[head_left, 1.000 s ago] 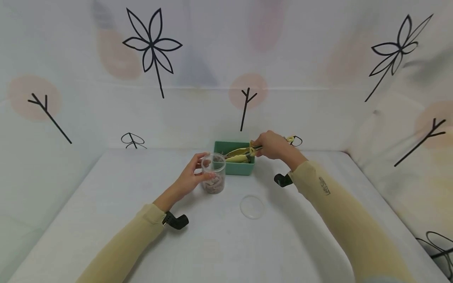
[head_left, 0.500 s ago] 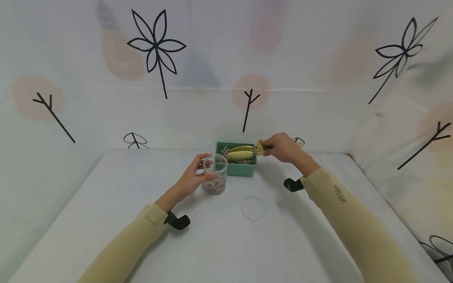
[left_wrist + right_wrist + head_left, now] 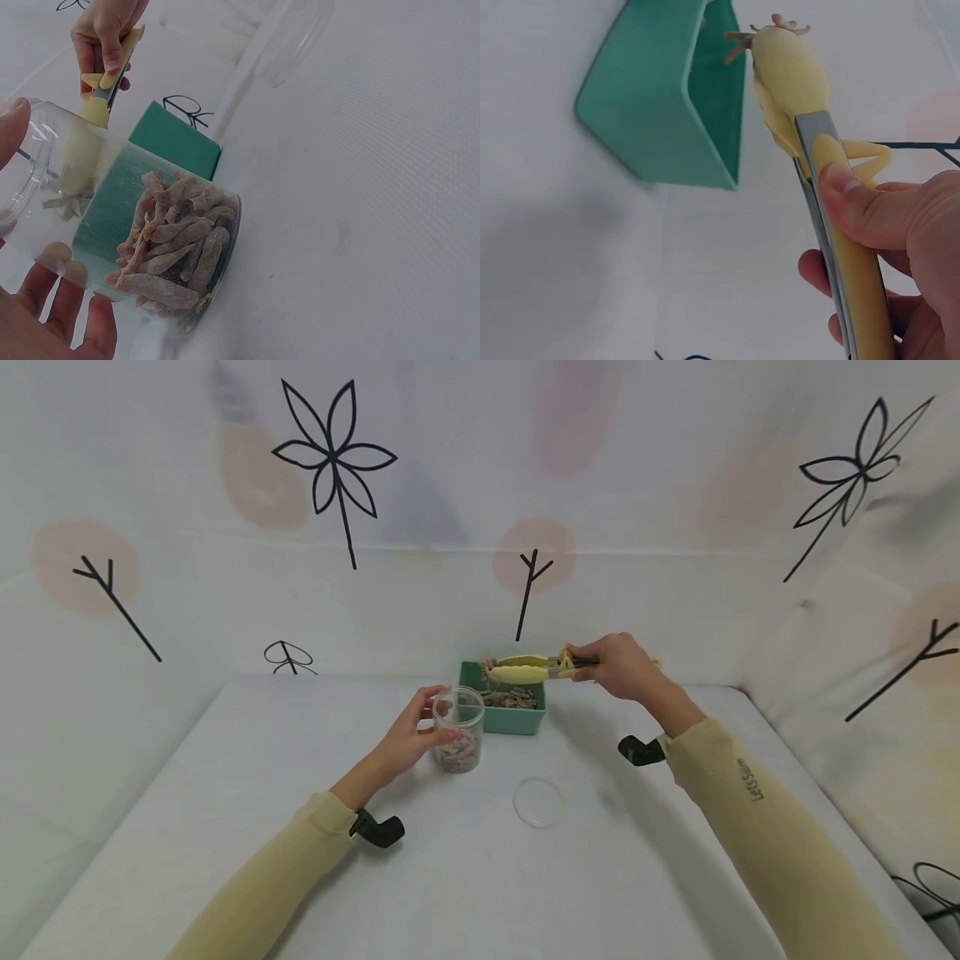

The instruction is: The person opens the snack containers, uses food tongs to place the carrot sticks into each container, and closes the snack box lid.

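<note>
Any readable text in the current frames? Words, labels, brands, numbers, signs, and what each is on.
"LetsSlim": dark print on the right sleeve, head view; slightly blurred, so the letter case is uncertain.
No readable text on the clear jar, green box, yellow tongs or clear disc.
Backdrop: line drawings and coloured blotches, no lettering.

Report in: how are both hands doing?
Left hand holding clear jar, partly filled. Right hand gripping yellow tongs, brown pieces pinched above green box. Clear lid on table; nothing visibly blocking.
</note>
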### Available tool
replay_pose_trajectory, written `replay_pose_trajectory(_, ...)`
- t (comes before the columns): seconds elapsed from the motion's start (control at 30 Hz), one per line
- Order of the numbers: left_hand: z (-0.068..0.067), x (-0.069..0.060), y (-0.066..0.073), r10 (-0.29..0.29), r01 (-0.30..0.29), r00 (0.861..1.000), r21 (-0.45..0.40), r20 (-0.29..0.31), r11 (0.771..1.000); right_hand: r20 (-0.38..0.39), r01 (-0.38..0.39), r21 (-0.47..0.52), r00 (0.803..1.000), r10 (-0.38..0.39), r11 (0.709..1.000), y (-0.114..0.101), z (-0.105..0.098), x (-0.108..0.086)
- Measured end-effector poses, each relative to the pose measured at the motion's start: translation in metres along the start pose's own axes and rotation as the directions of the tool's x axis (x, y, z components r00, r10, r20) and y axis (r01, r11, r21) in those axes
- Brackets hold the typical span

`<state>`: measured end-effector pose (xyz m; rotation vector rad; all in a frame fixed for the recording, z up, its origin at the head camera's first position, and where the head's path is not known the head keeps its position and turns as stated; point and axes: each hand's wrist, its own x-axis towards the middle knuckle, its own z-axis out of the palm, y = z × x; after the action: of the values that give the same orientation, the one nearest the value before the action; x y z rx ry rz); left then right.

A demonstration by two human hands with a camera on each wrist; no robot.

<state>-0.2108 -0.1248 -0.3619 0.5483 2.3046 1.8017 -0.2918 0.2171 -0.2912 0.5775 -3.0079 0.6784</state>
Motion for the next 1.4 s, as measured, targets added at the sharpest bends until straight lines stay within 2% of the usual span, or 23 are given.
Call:
replay_pose_trajectory(0.27, 0.000, -0.001, 0.000, 0.004, -0.004, 1.000, 0.008, -0.007, 1.000, 0.033, -0.005, 0.010, 0.999, 0.005, 1.000, 0.010, 0.009, -0.001)
replay_pose_trajectory(0.47, 0.001, -0.001, 0.001, -0.003, 0.003, 1.000, 0.006, -0.005, 1.000, -0.002, 0.027, -0.003, 1.000, -0.027, 1.000, 0.007, 0.000, -0.003)
replay_pose_trajectory(0.67, 0.001, -0.002, 0.001, -0.007, 0.007, 1.000, 0.012, -0.001, 1.000, -0.023, 0.038, 0.032, 0.999, -0.037, 0.999, -0.004, -0.015, -0.009)
replay_pose_trajectory(0.93, 0.001, -0.002, 0.001, -0.019, 0.019, 1.000, 0.029, -0.004, 0.999, -0.070, 0.152, 0.058, 0.987, -0.148, 0.987, -0.034, -0.029, -0.021)
replay_pose_trajectory(1.07, 0.000, -0.001, 0.003, -0.028, 0.028, 1.000, 0.016, -0.001, 0.999, -0.041, 0.186, 0.088, 0.982, -0.183, 0.979, -0.047, -0.028, -0.027)
replay_pose_trajectory(1.2, 0.000, -0.002, 0.004, -0.048, 0.049, 0.999, 0.023, -0.008, 0.999, -0.003, 0.172, 0.123, 0.985, -0.173, 0.977, -0.053, -0.021, -0.030)
replay_pose_trajectory(1.4, 0.001, -0.002, 0.004, -0.045, 0.045, 0.999, 0.028, -0.010, 0.999, 0.024, 0.146, 0.106, 0.989, -0.149, 0.984, -0.051, -0.011, -0.032)
